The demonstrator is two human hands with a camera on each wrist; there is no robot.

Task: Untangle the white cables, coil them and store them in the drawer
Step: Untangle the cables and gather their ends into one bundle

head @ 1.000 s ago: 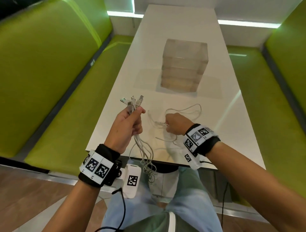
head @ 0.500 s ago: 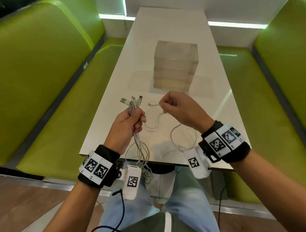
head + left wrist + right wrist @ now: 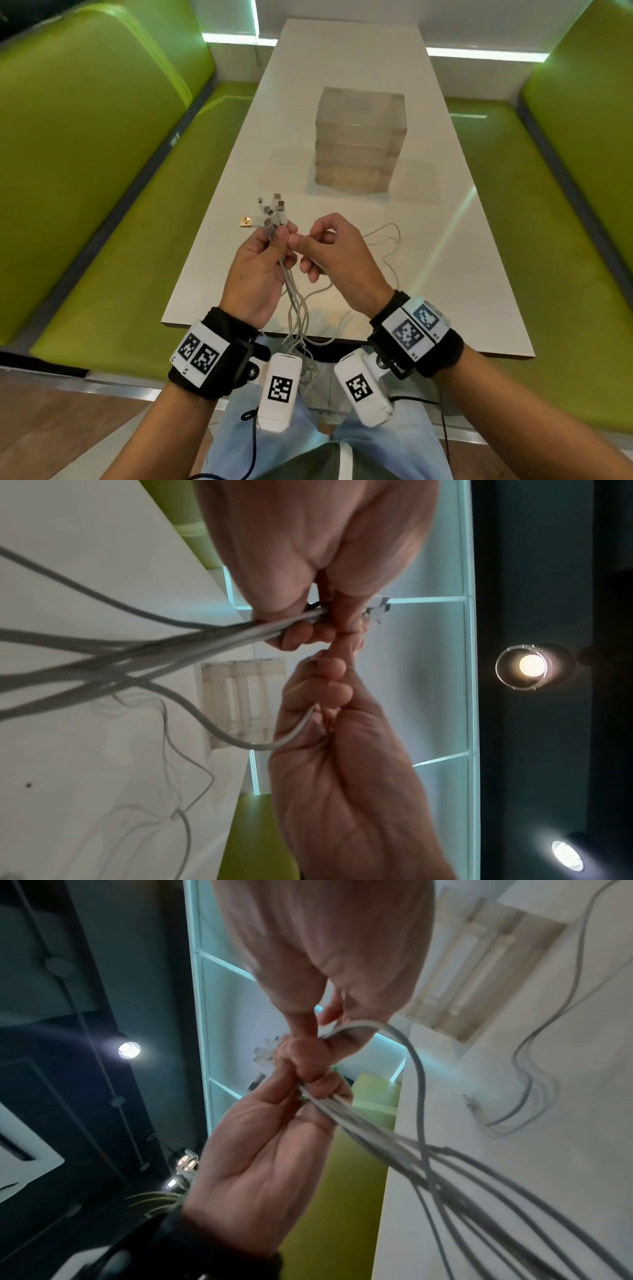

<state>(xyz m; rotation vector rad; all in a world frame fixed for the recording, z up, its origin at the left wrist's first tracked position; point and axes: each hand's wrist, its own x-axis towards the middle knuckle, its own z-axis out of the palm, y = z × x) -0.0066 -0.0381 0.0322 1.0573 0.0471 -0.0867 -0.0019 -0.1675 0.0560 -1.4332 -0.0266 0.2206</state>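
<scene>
Left hand [image 3: 255, 270] is curled tight round a bundle of white cables [image 3: 294, 301], gripping them just below their plugs [image 3: 270, 214], which fan out above its fingertips; one plug with a gold metal end points away to the outer side of this hand. Below the fist the cords hang down in loose strands past the near edge of the white table [image 3: 342, 68] toward the person's lap. Right hand [image 3: 337, 253] sits just beside the left, thumb and forefinger meeting the left fingertips, and it pinches the end of a single cable; the right wrist view shows that cord [image 3: 411, 1053] bending out from between its fingers and dropping to join the others. More of this cable lies in slack loops [image 3: 390, 236] on the tabletop beyond the right hand. Farther off from both hands, straight ahead on the table, stands the translucent drawer unit [image 3: 359, 144], its stacked drawers all pushed in. Green padded benches [image 3: 102, 154] run along both sides, outside each arm
</scene>
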